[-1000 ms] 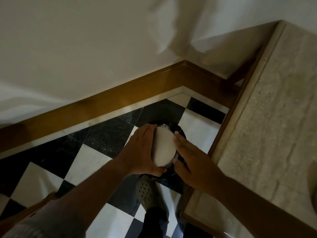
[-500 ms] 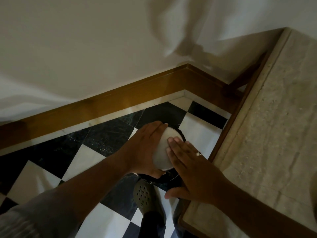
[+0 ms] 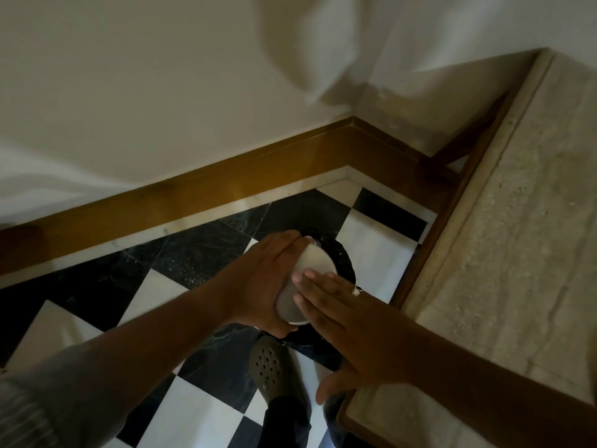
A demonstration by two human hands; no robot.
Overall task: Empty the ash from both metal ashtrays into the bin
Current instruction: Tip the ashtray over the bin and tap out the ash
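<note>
The metal ashtray (image 3: pixel 307 270) is being held upside down, tilted, directly above the black bin (image 3: pixel 342 263), its pale underside turned up toward the camera. It is being clasped by the left hand (image 3: pixel 258 286), whose grip is wrapped around the left edge of the ashtray, thumb under the near rim. The right hand (image 3: pixel 352 324) is being laid flat, fingers (image 3: pixel 310 276) spread and pressed against the ashtray's underside; its grip is wide, nothing enclosed. A ring (image 3: pixel 356 290) is being worn on that hand.

Most of the bin is being hidden by the ashtray and both hands; only its dark far rim and near edge are showing. A dark perforated clog (image 3: pixel 274 370) is being planted on the chequered floor (image 3: pixel 181 263) just near of the bin.

To the right, the stone tabletop (image 3: pixel 517 253) is closing in, its wooden edge running just beside the bin. Behind, the wooden skirting (image 3: pixel 226 185) and white wall (image 3: pixel 161 92) are forming a corner near the bin. Open floor is being left to the left of the bin, along the skirting.
</note>
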